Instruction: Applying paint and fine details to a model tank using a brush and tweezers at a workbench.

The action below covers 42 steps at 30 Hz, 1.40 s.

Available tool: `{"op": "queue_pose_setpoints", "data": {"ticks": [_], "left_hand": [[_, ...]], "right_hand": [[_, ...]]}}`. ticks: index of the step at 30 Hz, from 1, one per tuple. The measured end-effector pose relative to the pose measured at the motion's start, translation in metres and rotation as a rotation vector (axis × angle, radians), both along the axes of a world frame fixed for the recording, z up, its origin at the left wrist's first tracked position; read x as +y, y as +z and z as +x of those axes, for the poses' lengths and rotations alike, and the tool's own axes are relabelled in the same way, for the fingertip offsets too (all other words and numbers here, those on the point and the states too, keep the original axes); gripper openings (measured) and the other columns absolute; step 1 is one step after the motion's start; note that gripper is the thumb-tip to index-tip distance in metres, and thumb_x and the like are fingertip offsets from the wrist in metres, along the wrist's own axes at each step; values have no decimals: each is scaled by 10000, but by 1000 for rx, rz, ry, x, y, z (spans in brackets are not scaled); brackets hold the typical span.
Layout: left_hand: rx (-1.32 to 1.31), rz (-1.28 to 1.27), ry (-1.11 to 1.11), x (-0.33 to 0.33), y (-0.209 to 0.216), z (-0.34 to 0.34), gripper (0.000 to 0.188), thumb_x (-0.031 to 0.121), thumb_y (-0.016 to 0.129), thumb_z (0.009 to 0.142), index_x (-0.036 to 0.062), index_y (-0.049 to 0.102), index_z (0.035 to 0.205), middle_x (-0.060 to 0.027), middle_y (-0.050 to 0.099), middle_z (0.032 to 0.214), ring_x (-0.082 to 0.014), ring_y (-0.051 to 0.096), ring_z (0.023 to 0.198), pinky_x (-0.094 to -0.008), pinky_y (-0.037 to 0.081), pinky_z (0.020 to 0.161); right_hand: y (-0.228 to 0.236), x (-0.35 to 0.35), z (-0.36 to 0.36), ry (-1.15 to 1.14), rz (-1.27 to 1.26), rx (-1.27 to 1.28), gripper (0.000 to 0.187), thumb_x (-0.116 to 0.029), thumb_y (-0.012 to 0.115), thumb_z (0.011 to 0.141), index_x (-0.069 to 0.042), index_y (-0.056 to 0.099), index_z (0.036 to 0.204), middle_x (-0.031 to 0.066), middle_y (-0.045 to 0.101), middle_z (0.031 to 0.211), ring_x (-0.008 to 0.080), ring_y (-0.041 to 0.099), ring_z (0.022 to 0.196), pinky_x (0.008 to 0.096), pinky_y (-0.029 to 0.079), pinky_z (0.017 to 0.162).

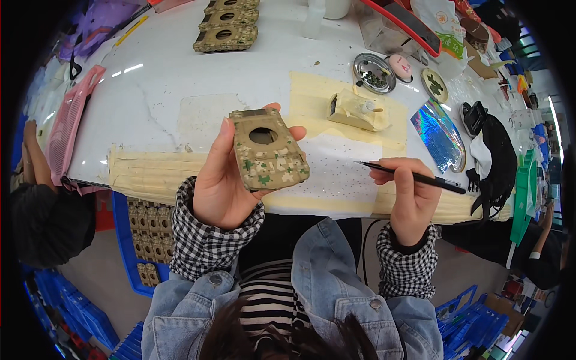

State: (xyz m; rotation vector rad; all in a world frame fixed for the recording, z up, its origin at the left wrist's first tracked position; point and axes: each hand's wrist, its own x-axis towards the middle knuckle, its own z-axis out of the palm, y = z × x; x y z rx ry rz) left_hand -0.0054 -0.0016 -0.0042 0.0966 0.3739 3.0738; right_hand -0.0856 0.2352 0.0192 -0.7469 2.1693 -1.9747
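My left hand (219,180) is wrapped round a camouflage-patterned plastic housing (273,163) with a round hole near its far end, held tilted above the table. In my right hand (411,195) I grip slim black tweezers (435,180), their fine tip pointing left toward the housing but apart from it. Below the tip lies a white paper sheet (336,150) strewn with tiny dark specks. Beyond the sheet, a tape-wrapped block (351,114) with a small clear fitting on top rests on yellowish tape.
Several matching housings (225,39) stand at the far edge. A round metal dish (373,75) holds small dark parts, beside another dish (434,85) with green pieces. A pink mesh basket (69,129) stands left. Below the table, a blue crate (123,240) contains more housings.
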Motion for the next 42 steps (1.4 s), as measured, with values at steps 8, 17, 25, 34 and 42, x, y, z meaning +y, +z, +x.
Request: {"op": "queue_pose_setpoints", "data": {"ticks": [8,17,25,34,42], "left_hand": [[-104,-247,-32,5,10,-1,582,423,193,995,10,246,1402,-279,454,1283,-297,573,1067,-386,494,902],[-81,-267,-107,1,7,0,541,392,184,1003,21,305,1379,-149,475,1294,-237,535,1140,-390,474,949],[-117,-285,-128,0,9,1,550,419,172,998,50,292,1389,-142,478,1286,-237,552,1122,-383,501,924],[-96,-280,-125,-1,9,2,534,416,175,998,50,335,1353,-140,502,1249,-236,558,1112,-386,514,909],[-111,-278,-111,2,10,1,532,416,173,998,46,344,1339,-137,512,1230,-232,570,1092,-381,521,899]], "right_hand": [[47,-37,-8,200,-97,-216,325,-223,465,971,69,599,924,141,660,790,175,661,697,249,528,631],[71,-72,-4,401,-25,-309,313,-228,474,967,59,596,943,128,656,838,167,672,759,231,540,652],[74,-78,-7,437,38,-277,300,-217,493,959,62,602,948,112,649,841,155,664,764,225,535,647],[75,-83,-3,395,82,-166,289,-204,457,969,51,577,902,135,660,764,182,684,716,223,543,590],[74,-83,-3,387,100,-146,287,-196,456,969,55,578,906,144,661,748,175,681,698,217,539,581]]}}
